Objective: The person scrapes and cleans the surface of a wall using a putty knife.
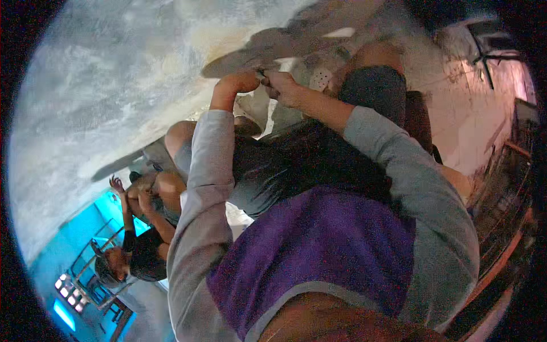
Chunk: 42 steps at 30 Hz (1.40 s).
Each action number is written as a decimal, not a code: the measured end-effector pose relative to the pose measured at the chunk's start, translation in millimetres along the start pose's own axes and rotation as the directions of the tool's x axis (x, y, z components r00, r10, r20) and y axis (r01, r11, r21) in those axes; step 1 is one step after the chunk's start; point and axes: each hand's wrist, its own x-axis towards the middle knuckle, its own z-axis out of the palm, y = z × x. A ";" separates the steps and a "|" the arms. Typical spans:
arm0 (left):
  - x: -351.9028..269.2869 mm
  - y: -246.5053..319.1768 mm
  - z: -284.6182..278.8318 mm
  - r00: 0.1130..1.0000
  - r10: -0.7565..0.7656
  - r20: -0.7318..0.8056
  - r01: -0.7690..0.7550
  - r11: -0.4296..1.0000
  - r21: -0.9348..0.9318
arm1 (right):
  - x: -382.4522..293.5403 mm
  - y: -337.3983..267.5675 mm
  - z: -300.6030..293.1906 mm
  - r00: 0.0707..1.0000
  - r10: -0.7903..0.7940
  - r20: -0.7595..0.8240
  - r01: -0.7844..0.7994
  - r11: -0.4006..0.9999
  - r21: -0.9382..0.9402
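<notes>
My left hand (241,82) is curled, with its fingertips meeting those of my right hand (284,87) in front of my knees. A small dark thing (260,74) sits between the fingers, pinched by my right hand. It is too small and blurred to name, and whether my left hand also grips it is hidden. Below the hands, between my bent legs, lie pale shapes that I cannot make out. A pale thing with small holes (320,80), perhaps a shoe, is beside my right leg.
A mottled pale grey surface (107,94) spreads ahead, with shadows across it. Another person (147,260) sits low at my left, knees bent and one hand raised. Bright blue wall (77,252) and a metal frame lie behind them. Dark slatted material (498,213) edges my right.
</notes>
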 end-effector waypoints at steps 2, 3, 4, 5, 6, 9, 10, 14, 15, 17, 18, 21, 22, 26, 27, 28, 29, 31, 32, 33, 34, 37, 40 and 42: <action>3.7 0.9 2.4 0.999 -0.042 0.024 0.045 0.987 -0.156 | 2.5 -2.4 -10.1 0.978 -0.209 0.012 0.197 0.900 -0.388; 4.1 1.0 3.3 0.999 -0.025 -0.039 0.022 0.996 -0.089 | 3.7 -4.1 -13.5 0.949 -0.302 0.089 0.288 0.719 -0.632; 7.1 2.4 4.2 0.997 -0.034 -0.069 0.032 0.999 -0.029 | 4.4 -5.8 -16.2 0.928 -0.358 0.104 0.318 0.611 -0.725; 8.0 3.1 5.0 0.996 0.004 -0.089 -0.007 1.000 -0.026 | 4.9 -7.2 -17.7 0.962 -0.273 0.003 0.249 0.872 -0.423; 9.4 3.4 4.9 0.997 -0.059 0.039 0.062 0.996 -0.061 | 5.1 -7.7 -17.1 0.977 -0.166 -0.131 0.160 0.986 -0.050; 11.8 4.2 2.8 0.981 -0.130 0.147 0.145 0.985 -0.096 | 2.6 -7.9 -11.1 0.996 -0.090 -0.024 0.089 0.996 -0.023; 10.0 2.8 2.1 0.974 -0.152 0.169 0.177 0.973 -0.146 | -0.3 -3.3 -6.2 0.995 -0.104 0.004 0.104 0.995 0.010; 5.1 -4.8 4.9 0.941 -0.198 0.276 0.267 0.934 -0.237 | -4.9 10.6 -3.5 0.980 -0.197 -0.040 0.195 0.979 -0.054; 4.1 -7.5 5.8 0.930 -0.200 0.308 0.277 0.933 -0.230 | -3.2 12.2 -4.7 0.971 -0.239 0.031 0.240 0.971 -0.023; 3.4 -11.2 7.9 0.903 -0.233 0.360 0.342 0.898 -0.277 | 2.6 12.7 -6.4 0.976 -0.213 -0.033 0.199 0.950 -0.241; 2.9 -12.4 8.8 0.958 -0.172 0.229 0.227 0.944 -0.240 | 6.5 11.4 -7.1 0.974 -0.222 -0.051 0.204 0.950 -0.235; 2.6 -14.3 11.1 0.941 -0.173 0.289 0.228 0.959 -0.168 | 14.4 9.7 -6.1 0.995 -0.071 -0.075 0.061 0.990 -0.128; 3.2 -14.8 11.0 0.952 -0.179 0.250 0.223 0.961 -0.161 | 15.5 8.9 -4.9 0.991 -0.112 -0.073 0.100 0.982 -0.159; 5.8 -15.5 9.8 0.980 -0.151 0.127 0.162 0.984 -0.081 | 10.9 8.5 1.9 0.981 -0.135 -0.139 0.109 0.977 -0.183; 6.4 -16.2 9.7 0.981 -0.149 0.123 0.161 0.982 -0.096 | 9.8 9.3 2.7 0.976 -0.049 -0.212 0.014 0.987 -0.162; 6.9 -16.8 10.4 0.973 -0.163 0.163 0.182 0.977 -0.110 | 9.8 10.4 3.2 0.976 -0.036 -0.213 0.002 0.987 -0.159; 7.8 -17.9 10.0 0.983 -0.146 0.114 0.160 0.979 -0.125 | 11.2 11.1 2.8 0.972 -0.079 -0.223 0.030 0.976 -0.218; 8.4 -19.1 9.9 0.956 -0.182 0.230 0.223 0.961 -0.166 | 17.7 13.6 0.5 0.966 -0.179 -0.188 0.107 0.935 -0.337; 7.5 -18.9 10.0 0.964 -0.177 0.196 0.211 0.962 -0.171 | 21.7 16.4 -1.0 0.975 -0.213 -0.062 0.190 0.945 -0.266; 7.6 -19.0 8.9 0.969 -0.182 0.168 0.210 0.964 -0.162 | 27.3 17.8 -3.2 0.961 -0.268 -0.070 0.241 0.934 -0.264; 6.3 -18.2 8.5 0.950 -0.235 0.206 0.273 0.944 -0.183 | 32.0 21.6 -5.5 0.968 -0.240 -0.071 0.206 0.924 -0.322; 3.9 -14.8 4.7 0.925 -0.270 0.267 0.328 0.923 -0.203 | 41.4 35.4 -8.1 0.980 -0.188 -0.072 0.143 0.902 -0.406; 2.0 -9.8 -1.6 0.960 -0.207 0.189 0.234 0.963 -0.135 | 42.3 40.8 -5.4 0.853 -0.513 -0.093 0.416 0.777 -0.472; 0.7 -7.5 -5.2 0.949 -0.214 0.231 0.252 0.956 -0.150 | 39.6 39.2 -3.6 0.931 -0.313 -0.187 0.217 0.888 -0.405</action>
